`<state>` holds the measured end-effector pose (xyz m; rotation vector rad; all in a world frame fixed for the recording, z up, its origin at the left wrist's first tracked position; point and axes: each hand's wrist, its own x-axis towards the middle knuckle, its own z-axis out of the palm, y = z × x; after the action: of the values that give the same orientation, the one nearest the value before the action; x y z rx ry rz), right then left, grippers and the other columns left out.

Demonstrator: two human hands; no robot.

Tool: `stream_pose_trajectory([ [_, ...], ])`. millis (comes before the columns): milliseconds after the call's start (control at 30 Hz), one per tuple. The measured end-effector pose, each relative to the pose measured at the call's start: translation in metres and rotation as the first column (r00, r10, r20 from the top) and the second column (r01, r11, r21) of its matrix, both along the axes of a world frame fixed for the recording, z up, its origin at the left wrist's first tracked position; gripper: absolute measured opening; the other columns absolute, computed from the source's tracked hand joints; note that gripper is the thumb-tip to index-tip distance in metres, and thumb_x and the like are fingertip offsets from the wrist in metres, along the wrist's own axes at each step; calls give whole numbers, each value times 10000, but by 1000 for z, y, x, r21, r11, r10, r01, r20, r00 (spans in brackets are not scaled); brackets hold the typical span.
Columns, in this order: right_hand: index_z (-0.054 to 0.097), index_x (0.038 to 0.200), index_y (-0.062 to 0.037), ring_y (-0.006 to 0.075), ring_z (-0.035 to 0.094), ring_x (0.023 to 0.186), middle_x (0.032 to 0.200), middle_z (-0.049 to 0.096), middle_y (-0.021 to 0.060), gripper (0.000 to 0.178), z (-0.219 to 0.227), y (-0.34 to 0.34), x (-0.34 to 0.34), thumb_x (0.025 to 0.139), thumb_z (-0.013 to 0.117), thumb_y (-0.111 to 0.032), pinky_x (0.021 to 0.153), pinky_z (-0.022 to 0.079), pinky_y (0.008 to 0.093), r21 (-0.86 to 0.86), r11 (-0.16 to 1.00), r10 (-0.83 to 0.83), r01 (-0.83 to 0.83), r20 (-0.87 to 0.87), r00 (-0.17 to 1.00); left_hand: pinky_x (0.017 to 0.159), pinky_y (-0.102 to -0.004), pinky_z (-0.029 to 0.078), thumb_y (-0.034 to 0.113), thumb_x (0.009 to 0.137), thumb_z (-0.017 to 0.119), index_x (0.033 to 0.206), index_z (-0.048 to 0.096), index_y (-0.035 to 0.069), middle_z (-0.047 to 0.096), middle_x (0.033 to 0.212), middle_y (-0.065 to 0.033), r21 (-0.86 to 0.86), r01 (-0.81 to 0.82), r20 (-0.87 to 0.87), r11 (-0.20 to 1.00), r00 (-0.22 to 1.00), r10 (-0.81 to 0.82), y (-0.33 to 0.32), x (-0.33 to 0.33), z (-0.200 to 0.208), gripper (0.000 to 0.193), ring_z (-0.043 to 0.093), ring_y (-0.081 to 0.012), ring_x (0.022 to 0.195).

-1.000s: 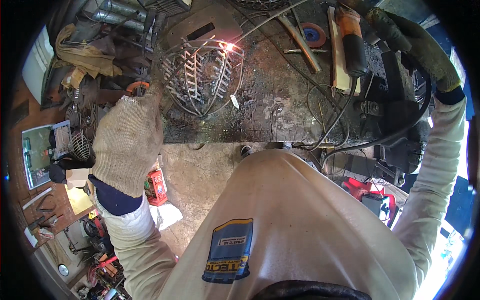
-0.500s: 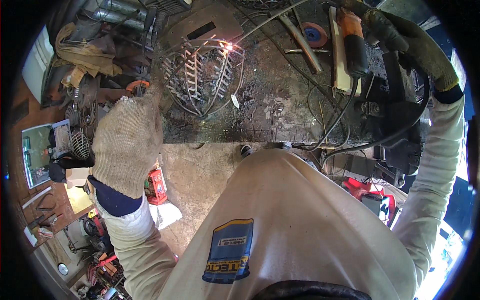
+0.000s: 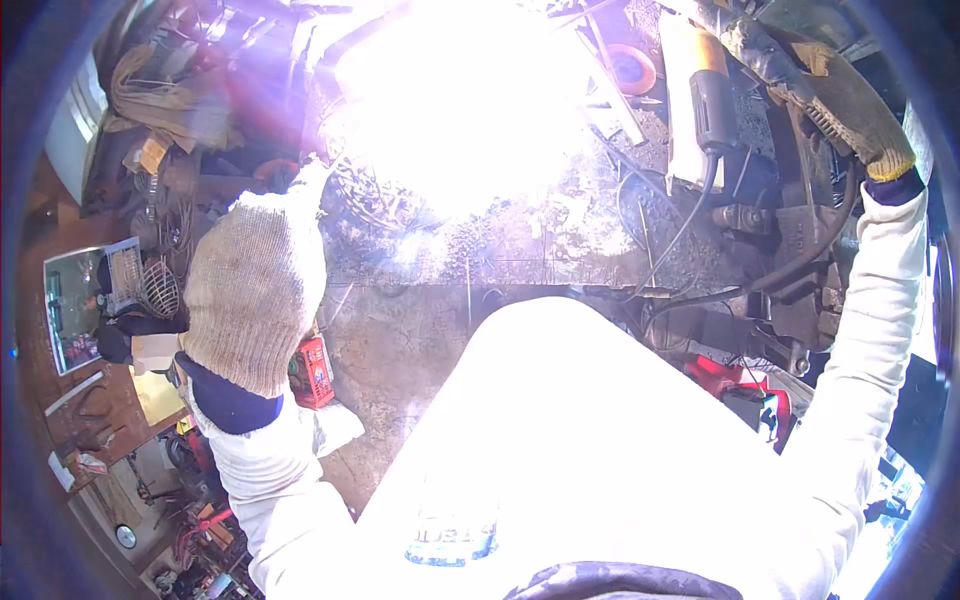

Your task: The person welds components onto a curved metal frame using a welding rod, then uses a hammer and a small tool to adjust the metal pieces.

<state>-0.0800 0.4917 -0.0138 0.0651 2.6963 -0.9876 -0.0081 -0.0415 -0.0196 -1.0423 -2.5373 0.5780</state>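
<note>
White glare from a welding arc (image 3: 465, 95) swallows the middle of the metal workbench (image 3: 560, 250). Only the lower left part of a rounded metal wire frame (image 3: 372, 195) with short spikes shows beside it. My left hand (image 3: 252, 285), in a knitted glove, is at the frame's left edge with its fingers closed there; their tips are partly hidden. At the upper right my right hand (image 3: 800, 75), in a dirty glove, is closed round a welding electrode holder, mostly hidden by the glove. The electrode is lost in the glare.
An angle grinder (image 3: 712, 105) lies right of the glare, near a round grinding disc (image 3: 628, 72). A thick black cable (image 3: 805, 265) loops below my right arm. A red crate (image 3: 313, 372) stands below the bench at left, and a wire basket (image 3: 160, 288) lies further left.
The small glowing spot on the wire frame has grown into a huge white glare that hides most of the frame and the electrode. My right hand has shifted slightly; my left stays put.
</note>
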Motion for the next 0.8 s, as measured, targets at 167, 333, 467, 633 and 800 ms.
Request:
stream_pose_trajectory([
  [167, 648, 1271, -10, 258, 722, 844, 1004, 738, 145, 510, -1, 6, -3, 987, 672, -432, 747, 567, 375, -47, 998, -34, 33, -16, 999, 683, -355, 565, 158, 964, 696, 1046, 637, 87, 641, 864, -81, -85, -5, -52, 996, 999, 1, -6, 6, 10, 123, 672, -252, 770],
  [333, 639, 1290, -9, 238, 713, 858, 1029, 731, 136, 486, 10, 15, 17, 999, 657, -398, 754, 563, 356, -38, 995, -91, 90, -36, 995, 740, -354, 592, 125, 958, 660, 1247, 700, 119, 678, 912, -112, 70, -8, 139, 997, 990, -2, 9, -11, 1, 292, 693, -252, 839],
  [467, 632, 1305, -8, 221, 705, 870, 1048, 726, 129, 469, 6, 27, 14, 1009, 645, -371, 759, 559, 341, -143, 989, -55, 46, -61, 997, 790, -380, 555, 203, 948, 654, 1353, 650, 163, 664, 985, -60, -170, 29, -226, 985, 972, -68, -10, 10, 4, 407, 663, -249, 904],
  [633, 623, 1324, -7, 201, 696, 884, 1073, 719, 121, 448, 13, 37, 34, 1022, 631, -337, 766, 555, 322, -222, 968, -135, 112, -91, 987, 891, -401, 551, 203, 948, 646, 1319, 657, 131, 689, 1076, -83, -84, 24, -85, 996, 996, -31, -11, -1, -12, 378, 668, -263, 1031],
  [800, 614, 1343, -6, 180, 686, 898, 1097, 712, 112, 429, 18, 53, 56, 1034, 616, -303, 773, 550, 303, -391, 910, -200, 138, -124, 972, 889, -398, 561, 167, 920, 659, 1254, 655, 69, 692, 1071, -114, 7, -105, 96, 994, 990, 104, -2, -1, -1, 347, 671, -286, 1037],
])
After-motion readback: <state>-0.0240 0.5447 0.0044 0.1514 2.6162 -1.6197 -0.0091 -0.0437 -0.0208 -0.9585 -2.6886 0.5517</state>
